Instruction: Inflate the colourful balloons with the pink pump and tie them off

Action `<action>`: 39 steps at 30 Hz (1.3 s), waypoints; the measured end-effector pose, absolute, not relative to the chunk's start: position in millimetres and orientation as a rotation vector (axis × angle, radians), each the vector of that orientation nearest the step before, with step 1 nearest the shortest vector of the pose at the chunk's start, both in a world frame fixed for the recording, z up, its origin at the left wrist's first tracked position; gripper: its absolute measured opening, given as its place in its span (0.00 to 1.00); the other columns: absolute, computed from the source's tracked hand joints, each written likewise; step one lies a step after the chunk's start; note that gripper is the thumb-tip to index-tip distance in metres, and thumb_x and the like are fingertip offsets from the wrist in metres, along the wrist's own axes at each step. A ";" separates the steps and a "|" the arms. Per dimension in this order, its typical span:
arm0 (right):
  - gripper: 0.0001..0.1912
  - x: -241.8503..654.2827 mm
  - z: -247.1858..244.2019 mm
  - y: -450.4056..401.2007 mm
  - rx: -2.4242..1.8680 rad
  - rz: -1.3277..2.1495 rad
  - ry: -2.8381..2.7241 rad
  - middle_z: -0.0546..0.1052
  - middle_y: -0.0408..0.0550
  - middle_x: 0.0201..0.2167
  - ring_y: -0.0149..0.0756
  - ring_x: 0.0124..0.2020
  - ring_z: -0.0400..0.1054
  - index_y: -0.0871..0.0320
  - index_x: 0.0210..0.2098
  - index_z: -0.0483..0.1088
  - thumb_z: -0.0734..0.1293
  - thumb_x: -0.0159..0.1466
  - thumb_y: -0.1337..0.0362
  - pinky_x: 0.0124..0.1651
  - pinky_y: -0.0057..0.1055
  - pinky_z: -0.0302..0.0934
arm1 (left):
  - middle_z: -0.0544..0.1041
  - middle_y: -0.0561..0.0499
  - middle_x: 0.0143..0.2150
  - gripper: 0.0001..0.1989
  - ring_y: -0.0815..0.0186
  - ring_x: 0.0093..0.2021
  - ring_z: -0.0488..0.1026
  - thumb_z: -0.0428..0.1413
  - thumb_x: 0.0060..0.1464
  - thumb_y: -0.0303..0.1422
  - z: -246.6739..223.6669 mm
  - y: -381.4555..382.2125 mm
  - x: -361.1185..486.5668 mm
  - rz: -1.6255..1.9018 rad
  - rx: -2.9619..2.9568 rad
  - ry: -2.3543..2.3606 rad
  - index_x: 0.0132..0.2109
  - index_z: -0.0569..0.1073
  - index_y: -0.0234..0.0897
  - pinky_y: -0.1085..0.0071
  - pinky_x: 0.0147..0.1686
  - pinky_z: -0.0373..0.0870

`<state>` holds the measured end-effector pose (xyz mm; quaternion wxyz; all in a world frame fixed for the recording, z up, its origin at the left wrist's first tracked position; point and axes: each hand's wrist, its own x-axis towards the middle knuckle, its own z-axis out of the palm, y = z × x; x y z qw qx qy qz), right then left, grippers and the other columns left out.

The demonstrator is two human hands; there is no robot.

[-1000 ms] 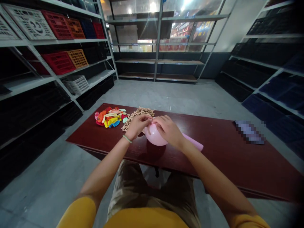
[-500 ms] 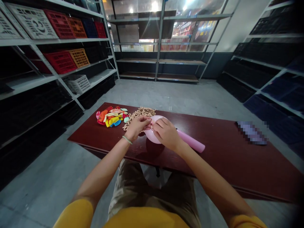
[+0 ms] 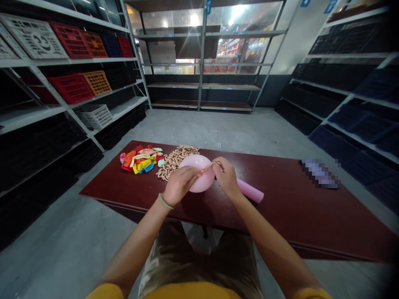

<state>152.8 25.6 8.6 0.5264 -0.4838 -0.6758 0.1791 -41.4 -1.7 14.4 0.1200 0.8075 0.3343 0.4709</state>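
An inflated pink balloon (image 3: 199,182) is between my hands above the dark red table. My left hand (image 3: 181,185) is closed, its fingertips pinching the balloon near its neck. My right hand (image 3: 225,174) pinches a thin tan strand beside the neck, just right of the balloon. Behind and left of the balloon lies a pile of tan twisted pieces (image 3: 176,160). Farther left is a heap of deflated balloons (image 3: 141,160) in red, orange, yellow and blue. A pink cylinder (image 3: 251,191) lies to the right, partly hidden behind my right wrist.
The table (image 3: 280,199) carries a blurred purple flat item (image 3: 319,173) at its right. Shelving with red, orange and white crates (image 3: 96,116) stands at the left. Metal racks (image 3: 201,86) stand behind, with dark crates on shelves at the right.
My hands have moved a little apart, and more of the balloon shows between them. My right hand now has the tan strand visible at its fingertips. The view has shifted slightly.
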 end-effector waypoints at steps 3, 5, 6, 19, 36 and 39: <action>0.09 151.6 10.7 25.1 -1.165 0.470 -1.597 0.72 0.45 0.29 0.38 0.36 0.66 0.55 0.28 0.66 0.58 0.62 0.65 0.42 0.34 0.58 | 0.80 0.45 0.44 0.09 0.63 0.44 0.77 0.53 0.62 0.30 15.7 -3.2 -40.2 1.391 2.333 0.958 0.44 0.77 0.39 0.67 0.45 0.72; 0.10 150.7 12.3 25.4 -1.147 0.523 -1.596 0.72 0.44 0.29 0.37 0.36 0.66 0.55 0.27 0.66 0.58 0.63 0.65 0.43 0.35 0.58 | 0.80 0.45 0.44 0.09 0.65 0.37 0.77 0.52 0.62 0.32 16.5 -4.5 -38.0 1.348 2.209 0.963 0.44 0.77 0.39 0.70 0.39 0.73; 0.10 150.3 12.9 25.7 -1.132 0.561 -1.598 0.72 0.44 0.29 0.37 0.36 0.66 0.55 0.27 0.66 0.57 0.63 0.66 0.44 0.35 0.58 | 0.80 0.45 0.42 0.09 0.68 0.32 0.77 0.52 0.63 0.33 17.2 -5.4 -36.8 1.310 2.128 0.949 0.44 0.76 0.38 0.71 0.34 0.73; 0.09 144.9 9.2 17.7 -0.864 0.546 -1.738 0.74 0.45 0.35 0.37 0.41 0.69 0.53 0.33 0.72 0.61 0.64 0.68 0.48 0.39 0.63 | 0.74 0.53 0.27 0.14 0.74 0.21 0.69 0.61 0.53 0.38 29.4 0.5 -32.3 1.140 1.091 0.924 0.43 0.75 0.32 0.78 0.21 0.68; 0.04 152.1 30.4 21.7 -0.836 0.462 -2.062 0.77 0.43 0.32 0.35 0.37 0.69 0.53 0.33 0.73 0.66 0.64 0.64 0.42 0.34 0.62 | 0.76 0.50 0.27 0.10 0.71 0.25 0.74 0.63 0.50 0.33 40.9 -1.9 -38.7 0.727 1.210 0.967 0.33 0.74 0.30 0.74 0.29 0.72; 0.03 150.4 39.5 26.1 -0.920 0.547 -2.058 0.76 0.42 0.31 0.34 0.36 0.69 0.53 0.31 0.73 0.67 0.62 0.65 0.40 0.32 0.62 | 0.76 0.50 0.26 0.10 0.72 0.23 0.73 0.63 0.51 0.34 40.6 -4.2 -33.7 0.751 1.205 0.976 0.32 0.74 0.30 0.76 0.26 0.71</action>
